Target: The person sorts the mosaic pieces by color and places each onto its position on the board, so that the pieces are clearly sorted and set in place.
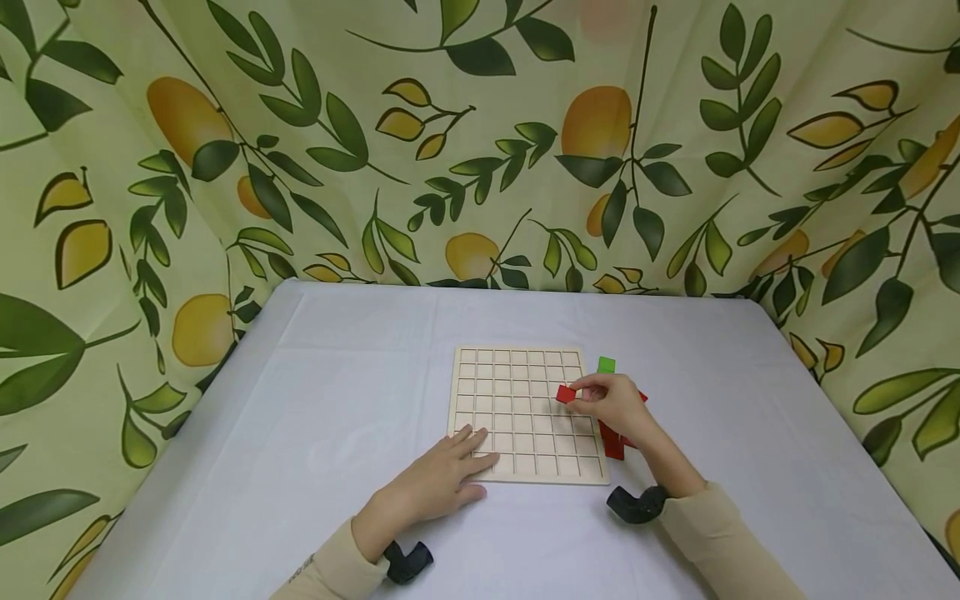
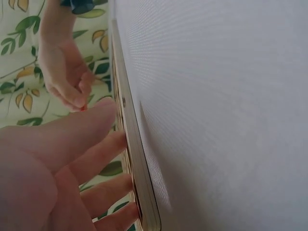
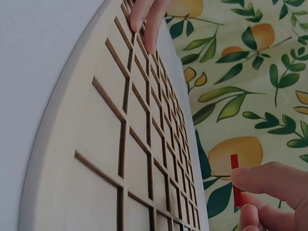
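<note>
A pale wooden grid board (image 1: pixel 517 471) with grooved squares lies on the table. My right hand (image 1: pixel 611 404) pinches a small flat red square tile (image 1: pixel 566 394) between thumb and fingertips, over the right part of the board. In the right wrist view that red tile (image 3: pixel 236 180) is seen edge-on, apart from the board's surface. My left hand (image 1: pixel 435 479) rests with spread, straight fingers on the board's lower left corner. The left wrist view shows the left thumb (image 2: pixel 91 120) beside the board's edge (image 2: pixel 137 163), fingers reaching over its top.
Right of the board lie several red pieces (image 1: pixel 613 442), partly hidden by the right hand and forearm, and a green piece (image 1: pixel 607 364) near the upper right corner. A white cloth (image 1: pixel 337 367) covers the table. A leaf-and-fruit patterned curtain (image 1: pixel 480 167) stands behind and at both sides.
</note>
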A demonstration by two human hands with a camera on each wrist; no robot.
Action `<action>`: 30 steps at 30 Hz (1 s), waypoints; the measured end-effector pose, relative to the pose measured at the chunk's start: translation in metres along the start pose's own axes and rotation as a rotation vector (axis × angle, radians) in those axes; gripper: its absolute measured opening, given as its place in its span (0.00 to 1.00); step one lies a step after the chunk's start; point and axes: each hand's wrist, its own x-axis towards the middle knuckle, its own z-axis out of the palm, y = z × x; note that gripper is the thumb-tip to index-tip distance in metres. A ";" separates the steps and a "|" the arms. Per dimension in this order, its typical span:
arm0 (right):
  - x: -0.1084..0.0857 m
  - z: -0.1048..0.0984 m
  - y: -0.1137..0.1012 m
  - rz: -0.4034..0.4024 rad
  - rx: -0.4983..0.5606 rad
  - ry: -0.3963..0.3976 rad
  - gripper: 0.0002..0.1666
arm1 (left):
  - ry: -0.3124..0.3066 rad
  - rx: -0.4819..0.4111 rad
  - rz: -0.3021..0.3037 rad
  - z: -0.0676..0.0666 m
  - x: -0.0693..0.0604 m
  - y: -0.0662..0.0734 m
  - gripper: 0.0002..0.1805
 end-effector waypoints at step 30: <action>0.030 0.046 -0.017 -0.194 0.126 -0.190 0.17 | 0.038 0.105 -0.165 0.008 0.012 0.013 0.25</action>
